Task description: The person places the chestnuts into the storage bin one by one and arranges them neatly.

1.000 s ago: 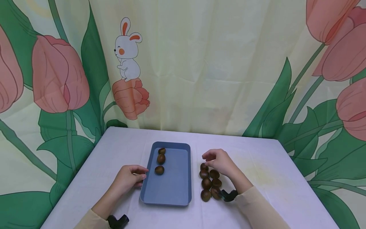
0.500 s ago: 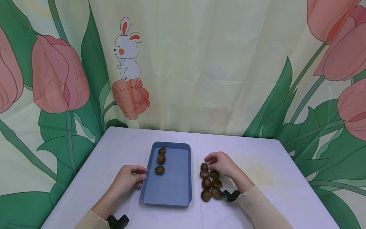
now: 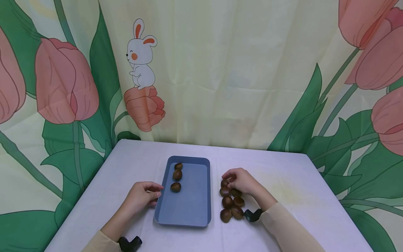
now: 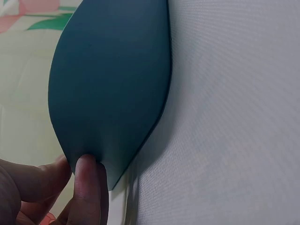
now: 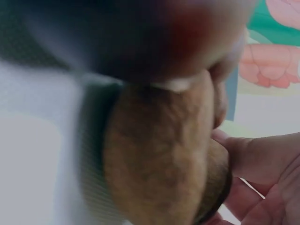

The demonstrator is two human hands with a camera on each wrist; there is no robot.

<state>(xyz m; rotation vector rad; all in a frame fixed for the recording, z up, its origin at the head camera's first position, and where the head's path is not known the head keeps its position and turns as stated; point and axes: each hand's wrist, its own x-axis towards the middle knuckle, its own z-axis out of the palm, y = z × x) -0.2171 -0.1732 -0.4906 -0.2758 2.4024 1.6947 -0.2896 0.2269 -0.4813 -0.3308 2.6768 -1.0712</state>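
My left hand (image 3: 141, 196) is at the left edge of a blue-grey tray (image 3: 195, 196), its thumb and fingers at the rim. In the left wrist view, a fingertip (image 4: 86, 176) presses the tray's outer wall (image 4: 112, 93). Three brown chestnuts (image 3: 175, 187) lie in a column in the tray's left half. To the right of the tray, my right hand (image 3: 242, 180) pinches the farthest chestnut (image 3: 224, 183) of a two-column group on the cloth. The right wrist view has the thumb against a chestnut (image 5: 218, 176), partly behind a nearer chestnut (image 5: 159, 154).
Several more chestnuts (image 3: 227, 202) stand close together below the right hand. A black wrist camera (image 3: 253, 215) sits right beside the nearest ones. White cloth (image 3: 277, 189) covers the table, with a printed tulip-and-rabbit curtain (image 3: 220, 87) behind it.
My right hand has shifted slightly right, then back left, staying at the farthest chestnut. The two nearest chestnuts have slid a little left. Left hand and tray have not moved.
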